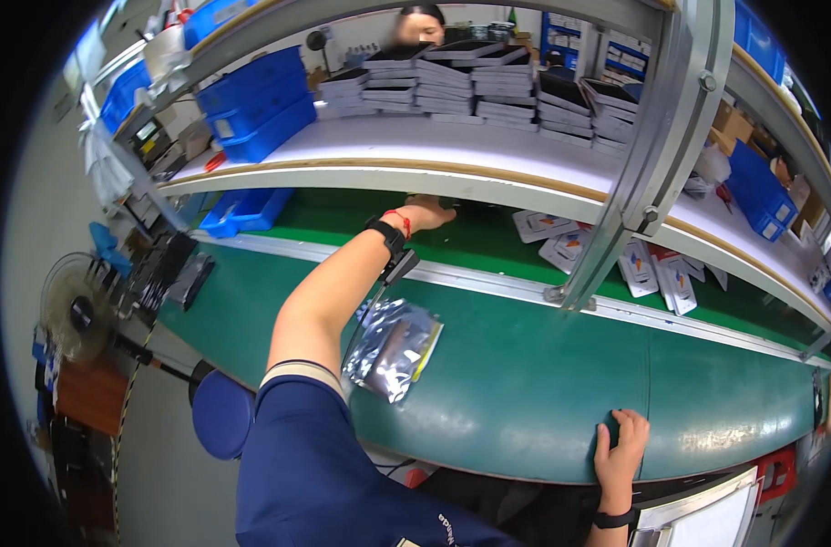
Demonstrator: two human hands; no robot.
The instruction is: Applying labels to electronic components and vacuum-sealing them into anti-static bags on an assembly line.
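My left hand (425, 215) reaches under the lower edge of the shelf, over the green surface behind the metal rail. Its thumb shows, but the other fingers are mostly hidden, so whether it grips anything is unclear. A dark grey clip-like piece (400, 267) with a thin black cord sits by that wrist. Beneath the forearm, a shiny silver bag (399, 351) with a yellow strip lies on the green worktable (516, 383). At the table's near edge rests my right hand (623, 445), empty, thumb apart from loosely bent fingers.
Stacks of flat dark-topped pieces (443, 87) and blue bins (256, 105) stand on the white shelf (388, 137). White printed cards (566, 246) lie under it to the right, beside a metal post (630, 173). A blue stool (222, 415) and fan (78, 310) are left. Another person is behind the shelf.
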